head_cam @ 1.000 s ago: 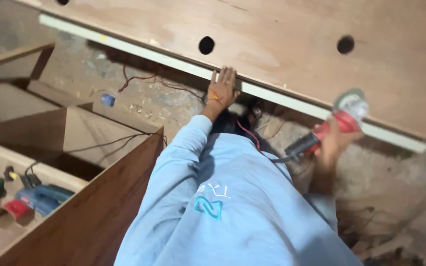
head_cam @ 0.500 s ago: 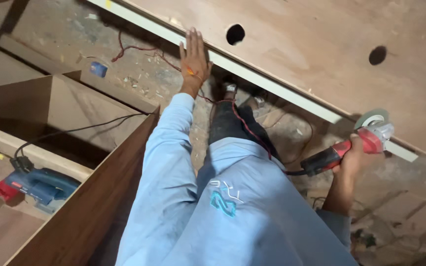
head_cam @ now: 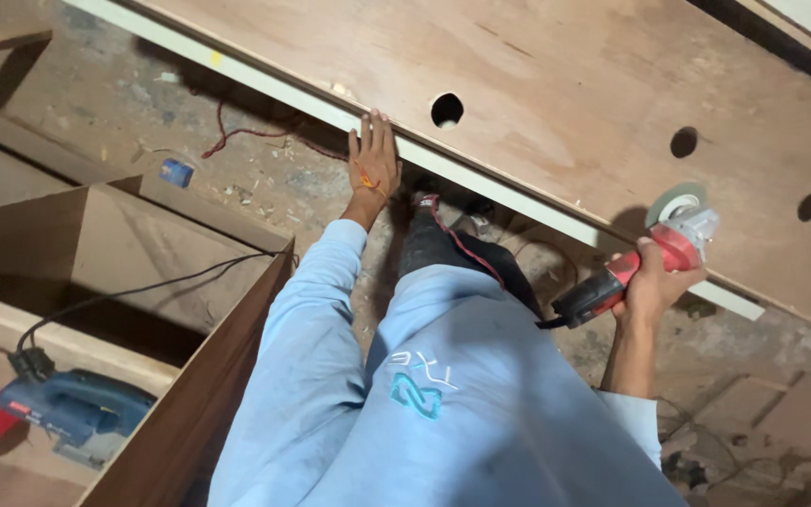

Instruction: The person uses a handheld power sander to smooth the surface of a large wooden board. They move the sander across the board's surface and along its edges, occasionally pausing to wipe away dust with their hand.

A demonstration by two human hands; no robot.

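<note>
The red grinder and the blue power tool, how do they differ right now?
The red grinder is gripped in the right hand, up at the white edge of the plywood board; the blue power tool lies unheld inside the open wooden cabinet. The grinder is slim with a round disc at its tip, while the blue tool is chunkier with no disc visible. Both trail dark cords.

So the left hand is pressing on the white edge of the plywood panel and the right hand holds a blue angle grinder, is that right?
Not quite. In the head view the angle grinder in the right hand is red, not blue. The left hand does press on the plywood panel's white edge.
</note>
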